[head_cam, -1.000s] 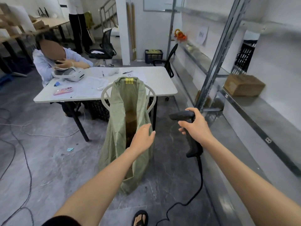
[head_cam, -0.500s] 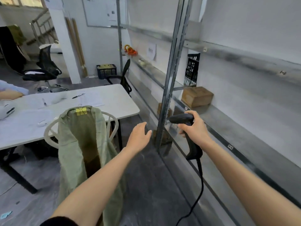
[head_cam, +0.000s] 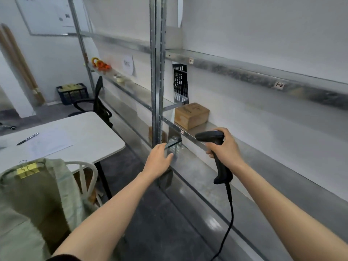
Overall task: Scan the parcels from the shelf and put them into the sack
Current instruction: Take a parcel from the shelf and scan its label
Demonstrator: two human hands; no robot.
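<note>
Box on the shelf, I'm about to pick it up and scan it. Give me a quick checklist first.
1. Box alone on the shelf, nothing on top: ok.
2. Left hand open and free to grab: ok.
3. Right hand grips the scanner: ok.
4. Scanner aimed at box: not ok, its nose points below the box.
5. Barcode visible on box: cannot tell, top markings blurred.
6. Sack mouth open, clipped up: ok.
</note>
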